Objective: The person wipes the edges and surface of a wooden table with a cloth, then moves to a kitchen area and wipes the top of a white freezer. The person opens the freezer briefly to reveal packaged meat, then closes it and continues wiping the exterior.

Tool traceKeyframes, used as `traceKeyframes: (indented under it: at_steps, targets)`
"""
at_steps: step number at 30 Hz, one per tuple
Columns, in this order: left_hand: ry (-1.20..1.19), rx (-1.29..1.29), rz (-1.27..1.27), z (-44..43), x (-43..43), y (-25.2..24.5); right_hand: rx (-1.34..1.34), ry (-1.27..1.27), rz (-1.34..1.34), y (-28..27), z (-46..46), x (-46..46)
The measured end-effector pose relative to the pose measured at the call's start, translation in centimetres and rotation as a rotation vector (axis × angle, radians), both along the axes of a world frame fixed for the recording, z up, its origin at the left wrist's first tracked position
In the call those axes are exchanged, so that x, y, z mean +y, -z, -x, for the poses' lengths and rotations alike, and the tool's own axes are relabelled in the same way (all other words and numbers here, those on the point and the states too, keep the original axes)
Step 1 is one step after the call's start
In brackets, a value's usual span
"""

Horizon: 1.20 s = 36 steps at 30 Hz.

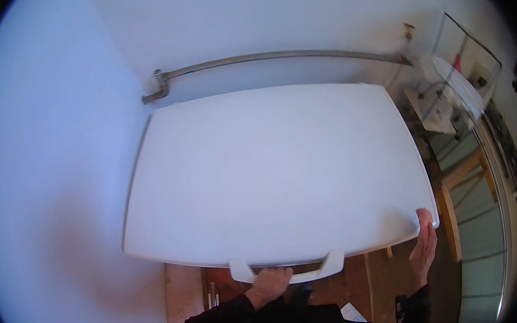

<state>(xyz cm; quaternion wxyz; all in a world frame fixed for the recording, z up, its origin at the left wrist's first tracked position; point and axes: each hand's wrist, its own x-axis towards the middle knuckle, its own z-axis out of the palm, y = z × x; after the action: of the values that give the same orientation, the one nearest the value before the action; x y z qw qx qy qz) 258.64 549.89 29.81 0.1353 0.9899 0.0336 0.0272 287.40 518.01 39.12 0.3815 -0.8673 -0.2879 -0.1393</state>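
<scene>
A large white lid (269, 170), which looks like that of a chest freezer, fills the middle of the head view. From its front edge juts a white bar handle (315, 274). My left hand (272, 283) is wrapped around the left half of this handle, fingers curled over it. At the lid's front right corner, my right hand (424, 245) is seen edge-on with fingers extended and nothing held; the fingertips overlap the lid's edge. Whether they press on it is hard to tell. Whatever lies under the lid is hidden.
A pipe (271, 56) runs along the white wall behind the lid. To the right stand a wire frame (472, 39) and a sheet of plastic film (461, 88), beside a wooden frame (465, 168). Reddish-brown flooring (356, 279) shows below the handle. A white wall (50, 159) borders the left.
</scene>
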Motion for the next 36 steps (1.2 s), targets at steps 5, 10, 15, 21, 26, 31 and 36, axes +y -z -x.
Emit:
traceKeyframes:
  at_steps: [5, 10, 15, 21, 26, 31, 36]
  targets:
    - [0.024, -0.050, 0.046, 0.2, 0.1, 0.6, 0.101, -0.105, 0.053, 2.4, -5.5, 7.8]
    - [0.049, -0.077, 0.237, 0.9, 0.8, -0.8, -0.185, -0.254, 0.582, 6.7, -8.9, 12.3]
    - [0.121, -0.175, 0.268, 3.8, 3.7, -1.9, -0.393, -0.316, 0.661, 7.9, -8.1, 18.9]
    - [0.121, -0.448, 0.390, 5.2, 4.9, -1.0, -0.445, -0.924, 0.606, 5.5, 3.4, 35.9]
    - [-0.010, -0.524, 0.528, 7.7, 4.2, -1.9, -0.401, -1.193, 0.550, 4.8, 16.3, 47.8]
    - [-0.426, -0.603, 0.526, 15.5, 3.0, -0.4, -0.388, -1.483, 0.509, 3.6, 22.1, 50.4]
    - [-1.096, -0.513, 0.770, 23.9, -1.0, 8.7, -0.354, -1.560, 0.598, 1.7, 19.2, 44.8]
